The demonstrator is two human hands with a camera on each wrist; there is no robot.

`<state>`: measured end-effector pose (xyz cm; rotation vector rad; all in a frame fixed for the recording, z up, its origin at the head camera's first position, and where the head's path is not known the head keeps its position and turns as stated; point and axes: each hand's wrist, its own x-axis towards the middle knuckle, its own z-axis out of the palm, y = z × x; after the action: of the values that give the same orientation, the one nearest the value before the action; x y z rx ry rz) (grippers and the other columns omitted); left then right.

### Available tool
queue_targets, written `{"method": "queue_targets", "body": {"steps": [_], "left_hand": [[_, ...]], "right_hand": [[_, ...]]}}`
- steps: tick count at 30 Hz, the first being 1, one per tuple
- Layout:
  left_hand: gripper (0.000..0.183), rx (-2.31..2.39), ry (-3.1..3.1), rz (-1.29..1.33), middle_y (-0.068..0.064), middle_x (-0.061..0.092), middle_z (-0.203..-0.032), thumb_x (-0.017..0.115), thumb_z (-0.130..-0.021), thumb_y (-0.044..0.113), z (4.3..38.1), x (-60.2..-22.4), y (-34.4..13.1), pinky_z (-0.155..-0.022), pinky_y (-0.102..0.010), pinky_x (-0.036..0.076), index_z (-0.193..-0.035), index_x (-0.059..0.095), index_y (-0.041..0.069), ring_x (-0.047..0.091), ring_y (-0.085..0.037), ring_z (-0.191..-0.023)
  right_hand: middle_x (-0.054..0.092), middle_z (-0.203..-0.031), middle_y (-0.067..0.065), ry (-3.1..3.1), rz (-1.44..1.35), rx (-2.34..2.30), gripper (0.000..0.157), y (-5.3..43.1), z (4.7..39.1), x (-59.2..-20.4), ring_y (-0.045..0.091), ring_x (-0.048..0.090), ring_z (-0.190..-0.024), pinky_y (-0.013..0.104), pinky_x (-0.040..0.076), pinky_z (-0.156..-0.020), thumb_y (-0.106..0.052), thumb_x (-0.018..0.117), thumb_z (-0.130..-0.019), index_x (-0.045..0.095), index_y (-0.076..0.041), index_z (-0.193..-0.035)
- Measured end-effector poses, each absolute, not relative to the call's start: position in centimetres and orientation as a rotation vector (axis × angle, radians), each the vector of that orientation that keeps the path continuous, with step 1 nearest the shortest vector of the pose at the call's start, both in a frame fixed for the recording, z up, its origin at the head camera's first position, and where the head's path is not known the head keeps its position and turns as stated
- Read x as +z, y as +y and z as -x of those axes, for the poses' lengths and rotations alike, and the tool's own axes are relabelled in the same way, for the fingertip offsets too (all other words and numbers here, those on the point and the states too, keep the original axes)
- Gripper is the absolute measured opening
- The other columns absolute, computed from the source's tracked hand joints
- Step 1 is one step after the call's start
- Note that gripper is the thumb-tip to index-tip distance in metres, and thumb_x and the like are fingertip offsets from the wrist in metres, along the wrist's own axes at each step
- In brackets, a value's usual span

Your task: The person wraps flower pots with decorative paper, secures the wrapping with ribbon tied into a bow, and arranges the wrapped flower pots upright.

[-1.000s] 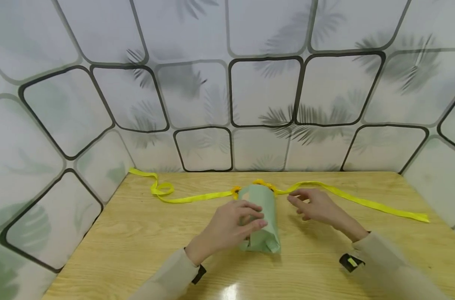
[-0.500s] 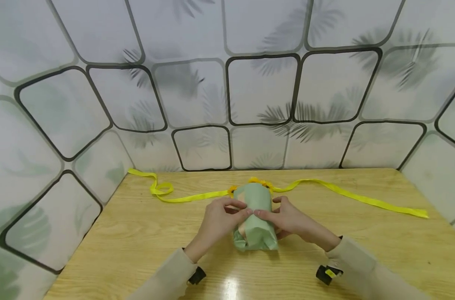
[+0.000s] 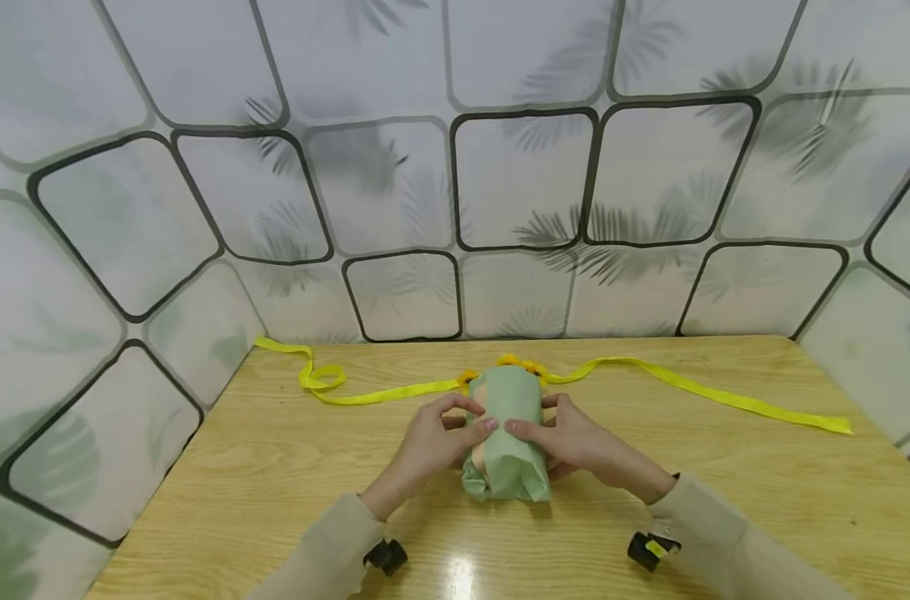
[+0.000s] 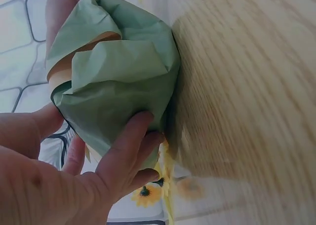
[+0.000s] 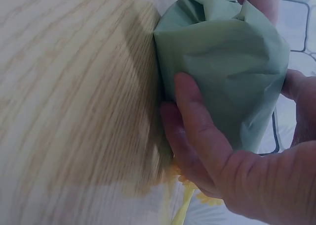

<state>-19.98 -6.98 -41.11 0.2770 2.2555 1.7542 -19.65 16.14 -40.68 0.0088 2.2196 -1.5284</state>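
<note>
A pale green paper-wrapped bundle (image 3: 509, 392) lies on the table with its folded, crumpled end toward me. Sunflowers (image 3: 533, 367) peek out behind its far end. My left hand (image 3: 432, 440) holds its left side, thumb on top, fingers down along the side. From the right, my right hand (image 3: 578, 442) grips it likewise, the two thumbs nearly meeting. In the left wrist view a peach-brown inner layer (image 4: 63, 67) shows between folds of the green paper (image 4: 118, 104). The right wrist view has fingers (image 5: 190, 99) lying along the paper's side. The bundle's contents are hidden.
Yellow ribbon (image 3: 395, 394) runs left from the flowers and curls into a loop near the table's back left corner. Another length of yellow ribbon (image 3: 687, 386) trails to the right. A patterned curtain (image 3: 530, 183) borders the wooden table (image 3: 275, 467) behind and at both sides.
My right hand has come in from beside the right ribbon and taken hold of the bundle's right side. My left hand has closed on the left side. The bundle has shifted slightly left.
</note>
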Motion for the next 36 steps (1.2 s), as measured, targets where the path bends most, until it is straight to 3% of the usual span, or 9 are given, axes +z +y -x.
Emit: {"method": "queue_targets", "body": {"steps": [2, 5, 9, 15, 27, 36], "left_hand": [[0.04, 1.769, 2.175, -0.259, -0.017, 0.074, -0.111, 0.075, -0.095, 0.037, 20.0, -41.1, -7.1, -0.066, -0.035, 0.063, -0.121, 0.063, 0.01, 0.074, -0.021, -0.084], [0.047, 1.769, 2.084, -0.198, -0.014, 0.075, -0.104, 0.074, -0.095, 0.038, 20.2, -41.1, -7.3, -0.068, -0.037, 0.063, -0.125, 0.054, 0.008, 0.073, -0.017, -0.078], [0.066, 1.742, 2.037, -0.097, -0.017, 0.076, -0.103, 0.076, -0.092, 0.043, 20.7, -41.2, -7.4, -0.074, -0.04, 0.064, -0.133, 0.041, 0.004, 0.076, -0.021, -0.08], [0.092, 1.733, 1.97, 0.003, -0.021, 0.07, -0.118, 0.079, -0.09, 0.043, 21.3, -41.2, -7.4, -0.083, -0.042, 0.064, -0.15, 0.027, -0.004, 0.076, -0.025, -0.096], [0.097, 1.669, 1.979, 0.004, -0.019, 0.071, -0.117, 0.08, -0.088, 0.045, 21.5, -41.0, -7.6, -0.085, -0.04, 0.063, -0.153, 0.027, -0.005, 0.076, -0.023, -0.095], [0.088, 1.698, 1.972, -0.076, -0.021, 0.07, -0.118, 0.079, -0.09, 0.042, 21.4, -39.8, -7.6, -0.081, -0.041, 0.064, -0.15, 0.03, -0.001, 0.076, -0.024, -0.094]], "right_hand": [[0.056, -0.135, 0.028, 2.213, -0.003, -1.539, 0.095, 16.1, 19.6, -40.7, 0.027, 0.074, -0.09, 0.044, 0.064, -0.07, -0.052, 0.071, -0.094, 0.015, -0.001, -0.152], [0.056, -0.135, 0.028, 2.214, -0.003, -1.548, 0.095, 16.0, 19.6, -40.7, 0.027, 0.074, -0.091, 0.044, 0.064, -0.069, -0.051, 0.071, -0.094, 0.016, -0.001, -0.152], [0.056, -0.134, 0.028, 2.225, -0.01, -1.55, 0.094, 16.0, 19.6, -40.7, 0.027, 0.074, -0.091, 0.044, 0.064, -0.068, -0.051, 0.071, -0.094, 0.017, -0.002, -0.153], [0.055, -0.135, 0.028, 2.239, -0.025, -1.546, 0.094, 16.0, 19.6, -40.7, 0.026, 0.073, -0.093, 0.044, 0.064, -0.069, -0.051, 0.071, -0.093, 0.018, -0.003, -0.153], [0.058, -0.13, 0.027, 2.221, -0.031, -1.61, 0.089, 15.5, 18.7, -41.0, 0.026, 0.073, -0.086, 0.043, 0.063, -0.066, -0.049, 0.072, -0.094, 0.021, -0.001, -0.151], [0.055, -0.13, 0.03, 2.243, 0.011, -1.634, 0.09, 15.6, 18.4, -39.7, 0.027, 0.073, -0.084, 0.044, 0.064, -0.065, -0.045, 0.072, -0.095, 0.017, -0.003, -0.154]]}}
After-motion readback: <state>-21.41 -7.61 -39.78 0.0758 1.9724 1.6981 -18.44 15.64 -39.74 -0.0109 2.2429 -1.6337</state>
